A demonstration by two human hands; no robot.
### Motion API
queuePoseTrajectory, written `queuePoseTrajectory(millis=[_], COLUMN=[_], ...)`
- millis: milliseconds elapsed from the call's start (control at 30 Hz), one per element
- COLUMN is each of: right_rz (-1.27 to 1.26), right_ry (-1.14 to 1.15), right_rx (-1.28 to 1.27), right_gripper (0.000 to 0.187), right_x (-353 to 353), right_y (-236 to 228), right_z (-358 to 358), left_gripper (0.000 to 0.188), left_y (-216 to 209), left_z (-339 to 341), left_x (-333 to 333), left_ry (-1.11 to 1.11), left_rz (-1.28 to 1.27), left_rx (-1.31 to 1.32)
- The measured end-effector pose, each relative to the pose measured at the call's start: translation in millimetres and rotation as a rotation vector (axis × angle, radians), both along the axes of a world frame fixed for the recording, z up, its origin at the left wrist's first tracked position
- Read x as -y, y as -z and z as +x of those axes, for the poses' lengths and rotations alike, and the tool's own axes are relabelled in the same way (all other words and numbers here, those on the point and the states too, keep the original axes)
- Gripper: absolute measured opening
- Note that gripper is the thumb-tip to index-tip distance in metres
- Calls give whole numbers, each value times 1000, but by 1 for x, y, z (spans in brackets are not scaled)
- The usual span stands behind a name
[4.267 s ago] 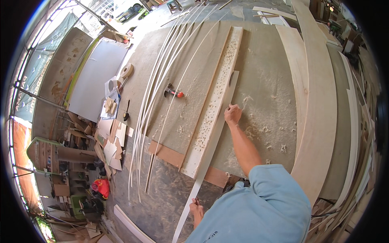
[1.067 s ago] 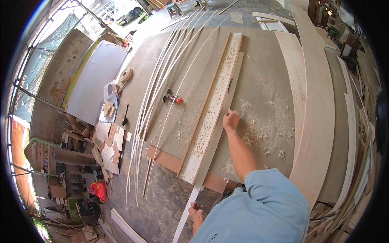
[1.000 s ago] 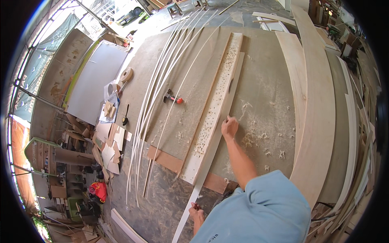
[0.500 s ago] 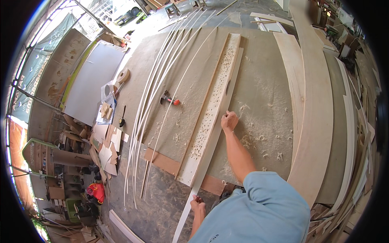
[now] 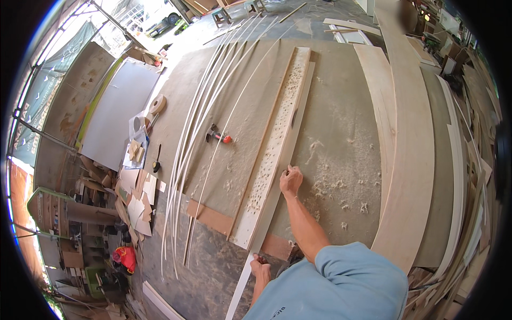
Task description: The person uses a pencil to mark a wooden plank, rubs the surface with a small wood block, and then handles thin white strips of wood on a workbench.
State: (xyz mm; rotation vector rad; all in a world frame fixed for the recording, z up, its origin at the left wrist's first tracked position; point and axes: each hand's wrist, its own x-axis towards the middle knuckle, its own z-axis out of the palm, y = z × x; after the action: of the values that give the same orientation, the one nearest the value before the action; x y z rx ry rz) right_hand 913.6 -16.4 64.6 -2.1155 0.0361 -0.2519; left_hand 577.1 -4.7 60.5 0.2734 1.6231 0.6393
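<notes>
A long pale board (image 5: 277, 144) covered in wood shavings lies along the big brown work surface (image 5: 341, 128). A thin wooden strip (image 5: 285, 160) runs along its right edge. My right hand (image 5: 290, 180) grips this strip about halfway up, fingers closed on it. My left hand (image 5: 261, 266) is low near my body, holding the near end of the same strip with a small dark and red object in its fingers; what that object is I cannot tell.
Several thin white strips (image 5: 197, 144) lie bent to the left of the board. A red-tipped tool (image 5: 218, 136) rests between them. Wide plywood boards (image 5: 410, 160) curve along the right. Wood shavings (image 5: 336, 186), a tape roll (image 5: 157, 104) and offcuts (image 5: 138, 186) lie about.
My right hand has slid down the strip toward me from higher on the board. My left hand has come up a little at the strip's near end.
</notes>
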Motion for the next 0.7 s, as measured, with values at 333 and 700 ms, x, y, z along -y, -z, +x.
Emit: queuePoseTrajectory(millis=[333,700], right_rz=[-19,24], right_ry=[6,12], right_rx=[-13,89], right_gripper=[22,10], right_x=[-4,-2], right_y=[7,11], right_z=[31,34], left_gripper=[26,8], left_y=[-6,11], left_z=[26,-208], left_x=[4,10], left_ry=[145,83], left_rz=[16,396], left_rx=[99,-50])
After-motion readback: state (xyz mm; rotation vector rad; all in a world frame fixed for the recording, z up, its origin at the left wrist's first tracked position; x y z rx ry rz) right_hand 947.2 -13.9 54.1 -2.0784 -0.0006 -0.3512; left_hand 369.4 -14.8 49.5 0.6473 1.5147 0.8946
